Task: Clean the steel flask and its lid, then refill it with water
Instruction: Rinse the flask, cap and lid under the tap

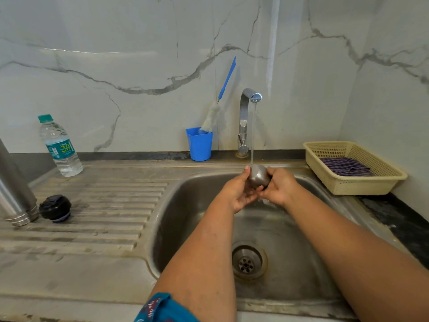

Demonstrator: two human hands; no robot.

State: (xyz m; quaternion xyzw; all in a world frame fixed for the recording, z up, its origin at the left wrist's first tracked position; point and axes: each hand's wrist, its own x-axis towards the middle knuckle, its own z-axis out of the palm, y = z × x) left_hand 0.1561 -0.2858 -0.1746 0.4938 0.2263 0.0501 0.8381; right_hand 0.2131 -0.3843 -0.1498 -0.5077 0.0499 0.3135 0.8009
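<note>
Both hands held a small rounded steel cap (258, 175) under the running tap (249, 117), over the back of the sink (176, 219). The left hand (240, 194) cupped it from the left, thumb up along its side, and the right hand (279, 188) gripped it from the right with fingers curled round it. The stream of water (253, 133) fell straight onto the cap's top edge. It seemed to be the flask's outer lid, though blur and wet hands hid its details.

The steel flask (16, 189) lay tilted at the far left edge of the draining board (99, 212), its open, ringed mouth resting on the ribs. Just beside the mouth sat a black stopper (55, 208), apparently not touching it. Farther back on the board stood a clear plastic water bottle (59, 147) with a green cap.

Against the marble wall, a blue cup (199, 145) held a bottle brush (219, 98) with a blue handle, leaning rightwards. On the dark counter at the right sat a cream basket (362, 184) with a checked cloth (346, 166) inside.
</note>
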